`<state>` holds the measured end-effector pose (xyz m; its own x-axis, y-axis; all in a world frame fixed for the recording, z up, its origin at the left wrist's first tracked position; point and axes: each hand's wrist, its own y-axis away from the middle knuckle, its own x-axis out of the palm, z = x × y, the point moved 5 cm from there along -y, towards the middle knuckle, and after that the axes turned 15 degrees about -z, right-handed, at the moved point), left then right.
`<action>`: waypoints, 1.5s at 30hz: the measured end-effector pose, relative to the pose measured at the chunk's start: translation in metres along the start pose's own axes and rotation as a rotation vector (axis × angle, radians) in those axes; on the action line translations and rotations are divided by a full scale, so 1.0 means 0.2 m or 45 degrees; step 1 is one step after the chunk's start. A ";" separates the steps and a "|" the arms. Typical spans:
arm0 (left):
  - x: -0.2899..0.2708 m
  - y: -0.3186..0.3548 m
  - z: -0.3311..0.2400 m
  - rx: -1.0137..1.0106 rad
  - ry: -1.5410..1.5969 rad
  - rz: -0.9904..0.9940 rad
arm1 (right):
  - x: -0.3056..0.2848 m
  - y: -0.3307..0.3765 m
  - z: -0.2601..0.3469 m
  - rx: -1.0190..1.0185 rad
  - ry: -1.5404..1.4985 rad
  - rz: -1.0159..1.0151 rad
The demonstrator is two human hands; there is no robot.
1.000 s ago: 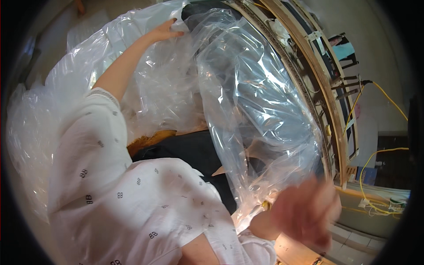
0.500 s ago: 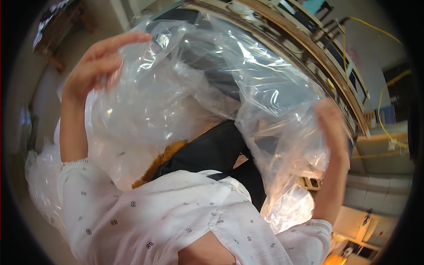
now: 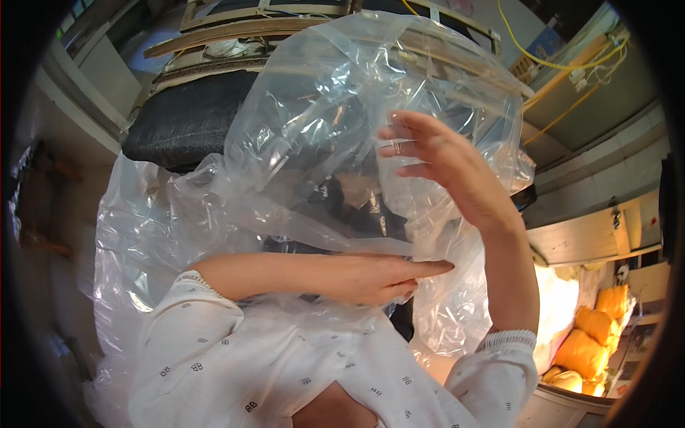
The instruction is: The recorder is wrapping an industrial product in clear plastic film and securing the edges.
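A large clear plastic sheet (image 3: 300, 121) spreads in loose, shiny folds across the middle, over a dark padded piece (image 3: 185, 118) whose left end lies bare. My right hand (image 3: 435, 153) is raised in front of the plastic, fingers apart and slightly bent, with nothing seen in it. Low across my body reaches my left hand (image 3: 382, 278), pointing right. Its index finger is stretched out and the lower fingers are partly bent. It lies against the plastic near a folded edge; I cannot tell whether it presses on it.
Behind the plastic stands a wooden frame (image 3: 235, 30) with slats. A yellow cable (image 3: 535, 60) hangs at the upper right. Yellow-orange bundles (image 3: 596, 335) lie at the lower right, near a wooden board (image 3: 592, 232). More plastic falls down on the left.
The view has turned toward the right. My left hand has come down from the upper left across my body, and my right hand has moved inward and up. The plastic has shifted, baring the dark padding.
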<state>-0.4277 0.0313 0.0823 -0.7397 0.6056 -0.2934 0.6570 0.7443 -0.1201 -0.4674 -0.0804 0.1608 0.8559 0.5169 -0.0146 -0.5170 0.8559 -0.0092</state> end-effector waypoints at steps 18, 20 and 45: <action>-0.79 0.01 -0.35 0.332 -0.701 -0.811 | 0.08 0.07 -0.11 -0.203 -0.073 -0.021; -0.76 0.06 -0.35 0.482 -0.684 -0.926 | 0.10 0.07 -0.07 -0.286 0.031 -0.068; -0.89 0.56 -0.49 0.653 -0.040 -1.449 | 0.40 0.17 0.50 -1.506 1.060 -0.240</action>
<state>-0.2365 0.0356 0.2142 -0.9260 -0.3215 0.1980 -0.3667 0.6414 -0.6739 -0.4165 -0.0081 0.2597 0.8708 -0.1095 -0.4794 -0.4563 0.1835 -0.8707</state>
